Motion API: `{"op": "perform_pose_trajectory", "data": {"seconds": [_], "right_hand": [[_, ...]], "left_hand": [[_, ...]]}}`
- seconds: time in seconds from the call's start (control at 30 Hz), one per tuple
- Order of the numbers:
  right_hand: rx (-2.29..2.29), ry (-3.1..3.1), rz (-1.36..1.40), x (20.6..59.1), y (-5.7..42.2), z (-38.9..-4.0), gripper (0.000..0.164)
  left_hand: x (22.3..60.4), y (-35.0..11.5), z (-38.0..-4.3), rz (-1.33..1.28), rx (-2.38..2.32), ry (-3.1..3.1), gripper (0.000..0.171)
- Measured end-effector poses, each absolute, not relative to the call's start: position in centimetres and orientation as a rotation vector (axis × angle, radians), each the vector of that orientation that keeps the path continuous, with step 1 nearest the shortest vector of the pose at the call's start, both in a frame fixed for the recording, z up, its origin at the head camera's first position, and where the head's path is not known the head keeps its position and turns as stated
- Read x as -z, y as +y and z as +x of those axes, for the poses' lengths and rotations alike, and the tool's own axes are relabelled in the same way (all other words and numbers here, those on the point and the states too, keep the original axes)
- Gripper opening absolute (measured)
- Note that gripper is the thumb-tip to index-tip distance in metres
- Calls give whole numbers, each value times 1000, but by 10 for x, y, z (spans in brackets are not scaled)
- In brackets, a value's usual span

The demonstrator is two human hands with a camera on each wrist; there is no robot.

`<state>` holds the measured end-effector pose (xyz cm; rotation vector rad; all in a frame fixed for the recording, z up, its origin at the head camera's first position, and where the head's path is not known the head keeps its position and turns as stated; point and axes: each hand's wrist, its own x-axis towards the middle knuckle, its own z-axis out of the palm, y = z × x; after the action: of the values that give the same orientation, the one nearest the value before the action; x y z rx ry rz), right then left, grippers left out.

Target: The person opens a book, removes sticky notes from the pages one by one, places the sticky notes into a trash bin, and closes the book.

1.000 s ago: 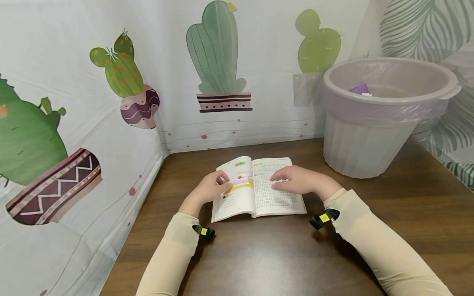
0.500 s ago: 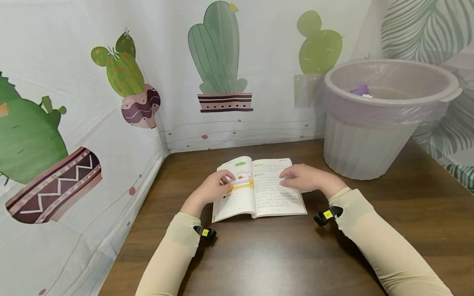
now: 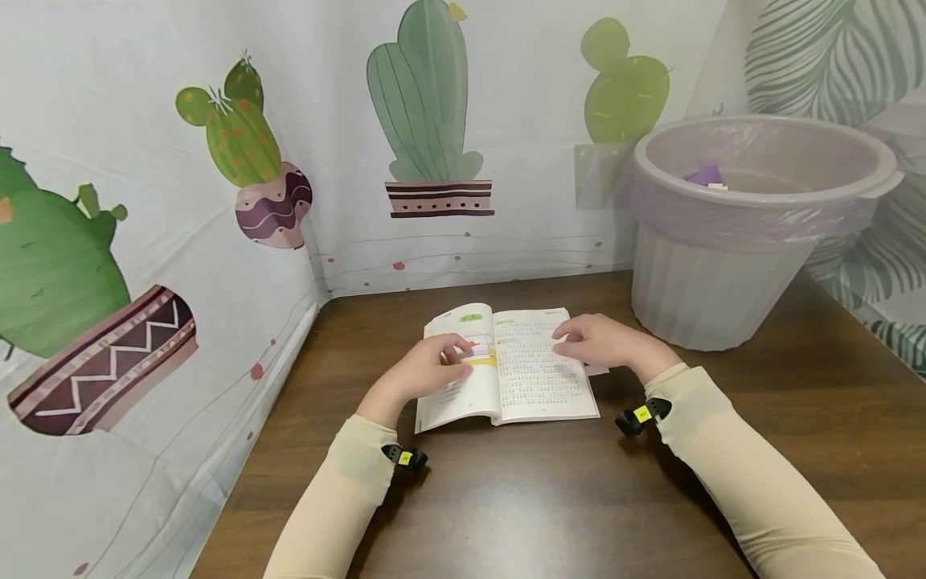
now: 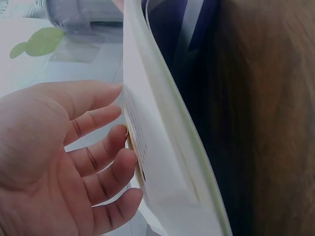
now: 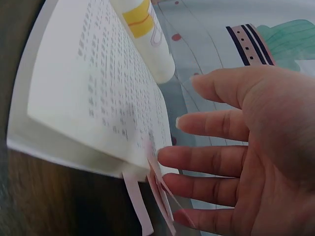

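An open book [image 3: 538,398] lies on the wooden table, with a coloured picture on its left page and rows of print on its right page. My left hand [image 3: 427,370] is over the left page, fingers loosely bent; in the left wrist view its fingertips [image 4: 129,157] are right at the page surface. Over the outer edge of the right page is my right hand [image 3: 604,346], its fingers spread and relaxed. Thin pink paper strips [image 5: 138,204] poke out of the book's edge in the right wrist view, beside the lower fingers of that hand.
A large grey bin [image 3: 712,281] with a clear purplish liner stands at the back right, something purple [image 3: 703,174] inside it. A white cloth with printed cacti [image 3: 430,96] hangs behind and left of the brown table [image 3: 506,515].
My right hand has moved right, from the middle of the right page to its outer edge, and a pink strip now shows beneath it. My left hand has shifted slightly right over the left page.
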<state>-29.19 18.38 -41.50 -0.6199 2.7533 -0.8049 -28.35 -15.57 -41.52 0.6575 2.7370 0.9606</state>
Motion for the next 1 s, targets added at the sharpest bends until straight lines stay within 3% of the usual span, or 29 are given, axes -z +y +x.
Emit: {"op": "perform_pose_trajectory", "data": {"seconds": [0.4, 0.77, 1.0], "right_hand": [[796, 2791, -618, 418, 189, -298, 42], [784, 2808, -573, 413, 195, -299, 33], [750, 2803, -501, 420, 204, -303, 23]], "left_hand": [[397, -136, -298, 782, -755, 2657, 8], [371, -107, -346, 768, -507, 2503, 23], [365, -70, -356, 668, -422, 2532, 25]]}}
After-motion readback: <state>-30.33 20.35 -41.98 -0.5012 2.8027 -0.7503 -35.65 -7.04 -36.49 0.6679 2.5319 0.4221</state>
